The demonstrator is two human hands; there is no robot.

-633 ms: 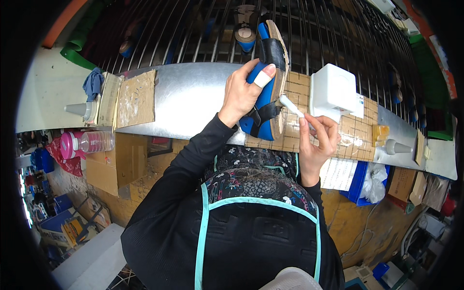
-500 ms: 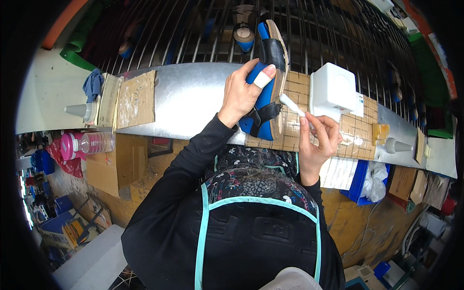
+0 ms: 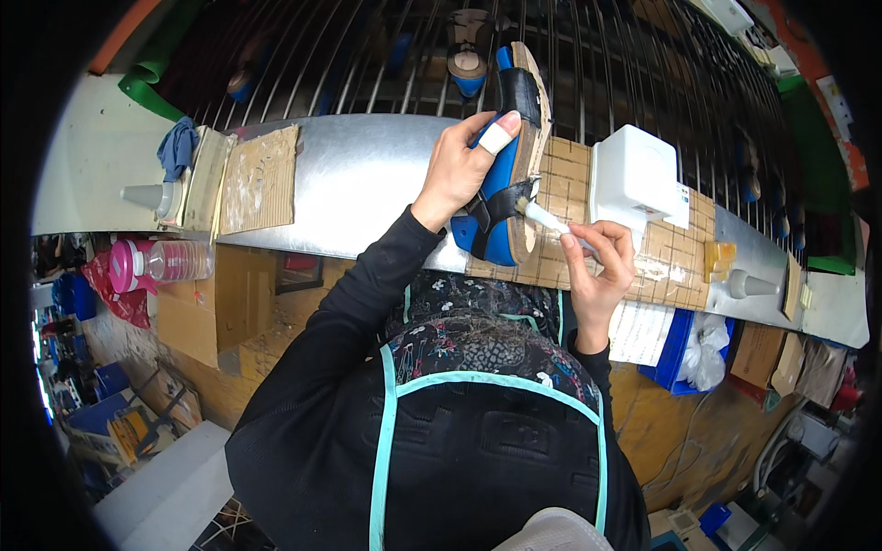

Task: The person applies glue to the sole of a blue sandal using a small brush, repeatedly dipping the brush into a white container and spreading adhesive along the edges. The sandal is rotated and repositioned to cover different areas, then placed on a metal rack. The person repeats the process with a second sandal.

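Note:
My left hand [image 3: 452, 170], with a pale wrap on its thumb, grips a sandal [image 3: 507, 202] around its middle. The sandal has black straps over a blue last [image 3: 499, 244] and is tilted with its tan sole edge toward the right. Between the thumb and fingers of my right hand [image 3: 602, 271] is a small white-handled brush [image 3: 548, 219]. The brush tip meets the sole edge beside the lower strap. Bristles show only partly. My left palm is hidden behind the sandal.
A white plastic container [image 3: 634, 174] stands on taped cardboard [image 3: 675, 262] at the right. Beyond the metal bench [image 3: 354, 184] runs a rack of metal rods with another sandal [image 3: 467, 66] on it. Grey cones [image 3: 753, 284] and a blue bin [image 3: 669, 358] are nearby.
My right hand has moved slightly left and down, bringing the brush tip from just beside the sole to the edge near the lower strap. The sandal is turned slightly.

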